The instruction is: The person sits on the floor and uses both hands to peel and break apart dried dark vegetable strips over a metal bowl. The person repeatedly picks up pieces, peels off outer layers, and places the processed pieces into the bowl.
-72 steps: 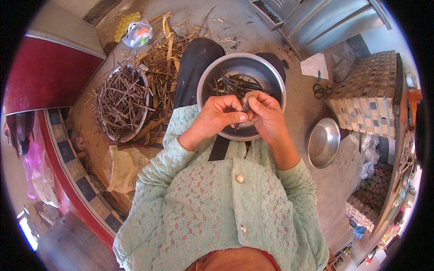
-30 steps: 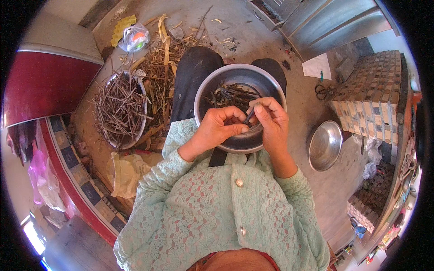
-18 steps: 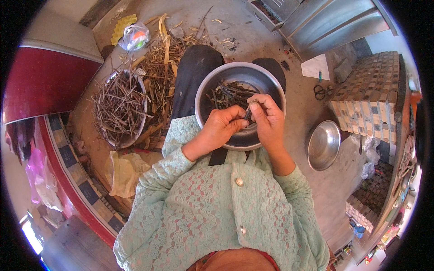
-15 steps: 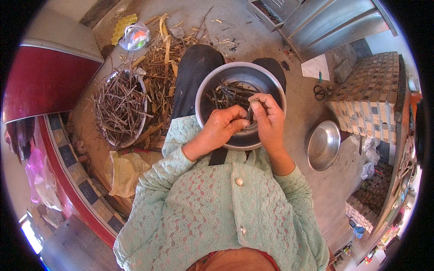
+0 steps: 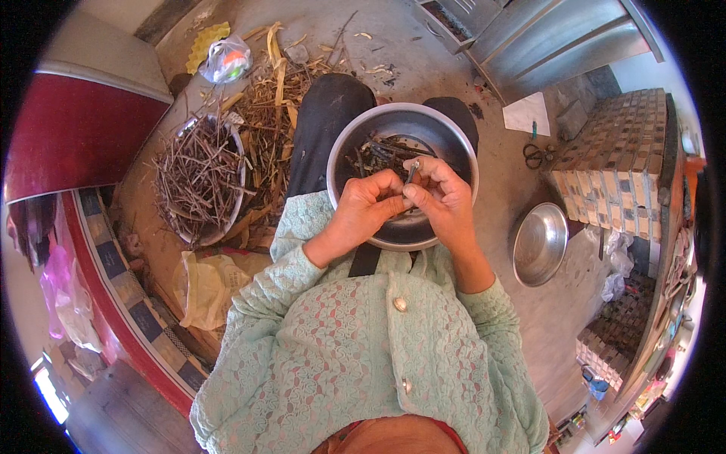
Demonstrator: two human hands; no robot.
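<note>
On my lap rests a round metal bowl (image 5: 451, 135). Dark twig pieces (image 5: 378, 150) lie inside it, toward its left and far side. Over the near half of the bowl my two hands meet, fingertip to fingertip. My right hand (image 5: 446, 200) pinches a short dark twig (image 5: 412, 174) between thumb and fingers, its tip poking up. My left hand (image 5: 369, 206) is closed in a pinch against the twig's lower end, where the fingers cover most of it.
To the left stands a basin (image 5: 240, 198) heaped with thin brown sticks (image 5: 198, 178). Loose stalks and husks (image 5: 276, 113) litter the floor beside it. On the right are an empty metal basin (image 5: 541, 244), scissors (image 5: 538, 156), white paper (image 5: 522, 113) and a brick structure (image 5: 612, 159).
Both hands have shifted slightly, and the right fingertips have moved a little left. My left fingers have closed nearer to the right thumb. The twig's tip now shows above the fingers.
</note>
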